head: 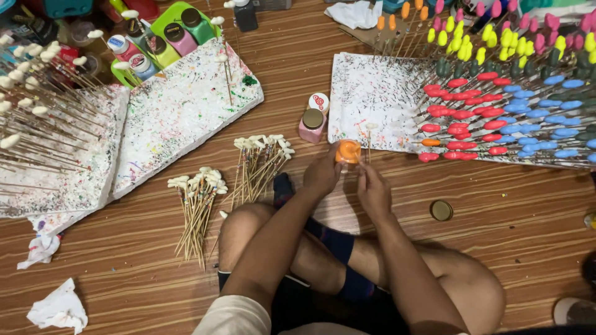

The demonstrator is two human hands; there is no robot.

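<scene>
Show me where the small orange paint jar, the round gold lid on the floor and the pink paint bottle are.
small orange paint jar (347,151), head view, its orange side.
round gold lid (441,210), head view, its centre.
pink paint bottle (311,124), head view, its brown cap.

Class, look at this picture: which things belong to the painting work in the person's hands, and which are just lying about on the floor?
In use: orange paint jar in left hand; thin stick by right hand; jar lid; foam board of painted sticks.

Lying about: crumpled tissues; pink bottle; unpainted stick bundles.
</scene>
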